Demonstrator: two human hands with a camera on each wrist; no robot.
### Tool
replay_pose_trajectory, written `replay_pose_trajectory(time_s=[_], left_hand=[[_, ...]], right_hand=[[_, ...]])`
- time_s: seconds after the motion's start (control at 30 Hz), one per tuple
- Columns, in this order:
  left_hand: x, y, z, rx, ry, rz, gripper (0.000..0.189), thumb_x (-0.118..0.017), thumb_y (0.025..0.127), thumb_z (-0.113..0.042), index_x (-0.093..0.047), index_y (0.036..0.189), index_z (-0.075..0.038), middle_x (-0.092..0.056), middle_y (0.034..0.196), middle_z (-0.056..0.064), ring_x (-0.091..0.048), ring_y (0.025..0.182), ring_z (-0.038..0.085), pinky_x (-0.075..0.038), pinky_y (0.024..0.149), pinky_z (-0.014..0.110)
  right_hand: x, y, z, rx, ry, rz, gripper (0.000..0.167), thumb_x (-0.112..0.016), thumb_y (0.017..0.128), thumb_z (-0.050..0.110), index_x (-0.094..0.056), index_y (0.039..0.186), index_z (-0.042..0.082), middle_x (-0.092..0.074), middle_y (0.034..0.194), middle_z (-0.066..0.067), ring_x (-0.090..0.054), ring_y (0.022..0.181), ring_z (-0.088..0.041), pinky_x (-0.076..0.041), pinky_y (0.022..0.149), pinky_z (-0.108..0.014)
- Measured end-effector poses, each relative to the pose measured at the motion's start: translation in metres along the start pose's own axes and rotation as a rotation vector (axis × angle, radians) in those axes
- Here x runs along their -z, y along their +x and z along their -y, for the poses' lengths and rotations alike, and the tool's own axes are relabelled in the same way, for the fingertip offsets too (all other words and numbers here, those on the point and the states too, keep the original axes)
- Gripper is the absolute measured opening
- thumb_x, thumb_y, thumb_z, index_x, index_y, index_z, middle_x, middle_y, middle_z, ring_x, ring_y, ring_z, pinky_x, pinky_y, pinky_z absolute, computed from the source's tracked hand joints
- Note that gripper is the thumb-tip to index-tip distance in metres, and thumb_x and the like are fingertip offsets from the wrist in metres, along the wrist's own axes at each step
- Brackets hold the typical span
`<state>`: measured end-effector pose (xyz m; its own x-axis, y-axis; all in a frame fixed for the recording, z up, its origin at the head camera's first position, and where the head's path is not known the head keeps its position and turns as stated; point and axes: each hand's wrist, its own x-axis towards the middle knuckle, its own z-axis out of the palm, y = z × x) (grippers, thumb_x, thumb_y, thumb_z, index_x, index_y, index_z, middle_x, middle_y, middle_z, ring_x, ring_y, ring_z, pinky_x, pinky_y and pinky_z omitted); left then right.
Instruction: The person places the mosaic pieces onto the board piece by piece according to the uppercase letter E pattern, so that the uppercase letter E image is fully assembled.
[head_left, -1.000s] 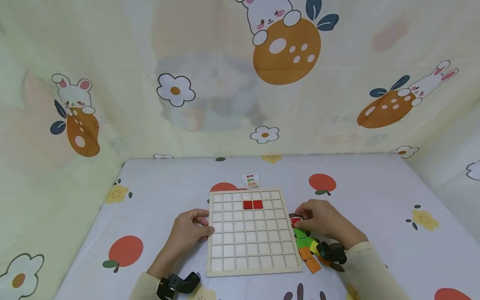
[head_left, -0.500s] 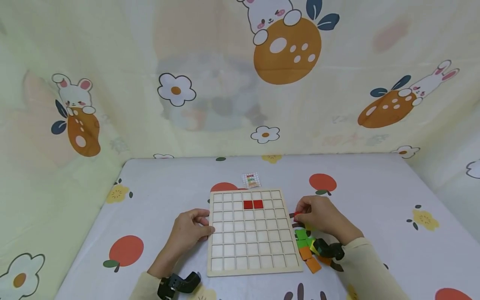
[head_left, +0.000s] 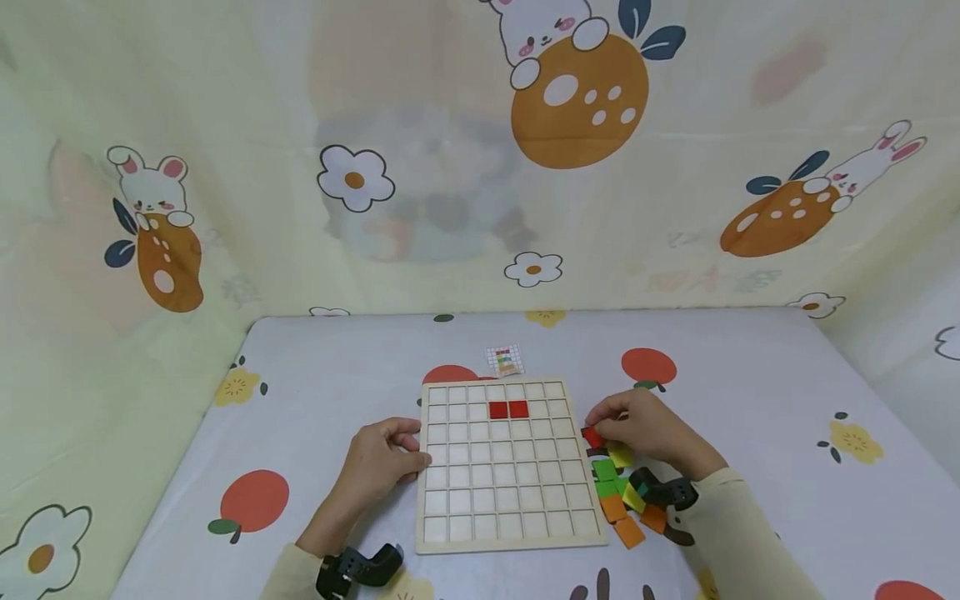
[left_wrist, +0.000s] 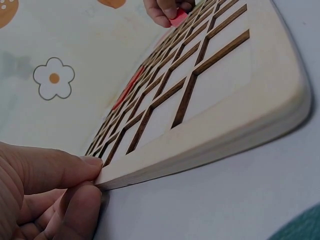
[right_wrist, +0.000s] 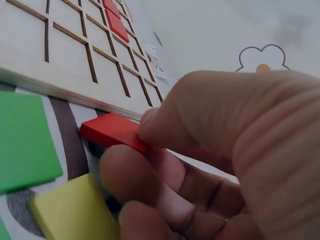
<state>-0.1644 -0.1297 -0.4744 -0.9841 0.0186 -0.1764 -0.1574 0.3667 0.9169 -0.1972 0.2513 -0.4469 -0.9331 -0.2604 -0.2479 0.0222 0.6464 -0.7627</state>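
A square wooden grid board (head_left: 510,467) lies on the table, with two red tiles (head_left: 508,409) side by side in its second row from the far edge. At the board's left edge, my left hand (head_left: 381,457) grips the rim; the left wrist view shows the thumb (left_wrist: 65,170) on top and a finger against the side. Just off the board's right edge, my right hand (head_left: 648,429) pinches a red tile (right_wrist: 114,130) between thumb and fingers, tilted above the cloth. Green tiles (head_left: 604,471) and a yellow tile (right_wrist: 75,210) lie below that hand.
Orange tiles (head_left: 628,532) lie nearer me beside the board's right edge. A small card with a coloured grid pattern (head_left: 504,360) rests behind the board. The patterned white tablecloth (head_left: 750,392) covers the table, and a printed curtain (head_left: 427,100) hangs behind it.
My right hand has lifted the red tile from beside the green tiles and shifted slightly away from me, uncovering a yellow tile. The left hand stays on the board's edge.
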Motion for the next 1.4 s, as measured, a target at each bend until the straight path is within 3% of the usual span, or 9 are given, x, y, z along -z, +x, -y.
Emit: replay_pose_trajectory(time_s=[0.2, 0.37, 0.57, 0.87, 1.1, 1.4], left_hand=[[0.0, 0.0, 0.0, -0.008, 0.003, 0.004, 0.045, -0.085, 0.078, 0.004, -0.071, 0.121, 0.003, -0.066, 0.087, 0.007, -0.062, 0.063, 0.014, -0.058, 0.056, 0.026], [0.001, 0.001, 0.0, -0.02, -0.013, 0.0, 0.044, -0.084, 0.078, 0.005, -0.071, 0.121, 0.004, -0.066, 0.086, 0.007, -0.061, 0.061, 0.012, -0.058, 0.056, 0.025], [0.001, 0.002, 0.003, -0.027, -0.019, 0.0, 0.044, -0.083, 0.079, 0.006, -0.071, 0.12, 0.005, -0.066, 0.087, 0.008, -0.06, 0.061, 0.012, -0.058, 0.056, 0.024], [0.002, 0.002, 0.004, -0.023, -0.004, 0.0, 0.043, -0.084, 0.079, 0.004, -0.071, 0.12, 0.003, -0.066, 0.086, 0.007, -0.06, 0.062, 0.013, -0.058, 0.056, 0.025], [0.001, 0.002, 0.005, -0.016, -0.019, -0.002, 0.043, -0.084, 0.079, 0.005, -0.071, 0.12, 0.003, -0.066, 0.086, 0.007, -0.061, 0.062, 0.013, -0.057, 0.056, 0.024], [0.0, 0.002, 0.005, -0.015, -0.016, -0.003, 0.043, -0.084, 0.079, 0.005, -0.072, 0.12, 0.002, -0.066, 0.087, 0.007, -0.06, 0.063, 0.013, -0.057, 0.055, 0.024]], right_hand=[[0.001, 0.0, 0.001, -0.026, 0.037, 0.005, 0.019, -0.075, 0.088, 0.006, -0.076, 0.107, 0.002, -0.07, 0.089, -0.006, -0.062, 0.079, -0.022, -0.057, 0.068, -0.03], [-0.002, 0.0, 0.006, -0.014, -0.076, -0.006, 0.024, -0.081, 0.081, 0.004, -0.077, 0.105, 0.004, -0.066, 0.085, -0.004, -0.058, 0.081, -0.021, -0.054, 0.068, -0.032], [-0.004, 0.001, 0.011, -0.008, -0.181, -0.031, 0.019, -0.082, 0.081, 0.005, -0.076, 0.099, 0.007, -0.061, 0.078, -0.002, -0.055, 0.077, -0.02, -0.049, 0.063, -0.03], [-0.019, 0.013, 0.032, 0.026, -0.116, -0.093, 0.023, -0.087, 0.08, 0.012, -0.074, 0.099, 0.008, -0.061, 0.081, -0.003, -0.055, 0.078, -0.02, -0.049, 0.06, -0.029], [-0.045, 0.036, 0.053, 0.016, -0.056, -0.087, 0.025, -0.087, 0.079, 0.011, -0.075, 0.101, 0.01, -0.063, 0.087, -0.003, -0.056, 0.087, -0.022, -0.05, 0.07, -0.031], [-0.072, 0.058, 0.074, 0.058, -0.037, -0.067, 0.021, -0.088, 0.079, 0.007, -0.076, 0.096, 0.009, -0.064, 0.08, -0.002, -0.057, 0.083, -0.019, -0.048, 0.072, -0.031]])
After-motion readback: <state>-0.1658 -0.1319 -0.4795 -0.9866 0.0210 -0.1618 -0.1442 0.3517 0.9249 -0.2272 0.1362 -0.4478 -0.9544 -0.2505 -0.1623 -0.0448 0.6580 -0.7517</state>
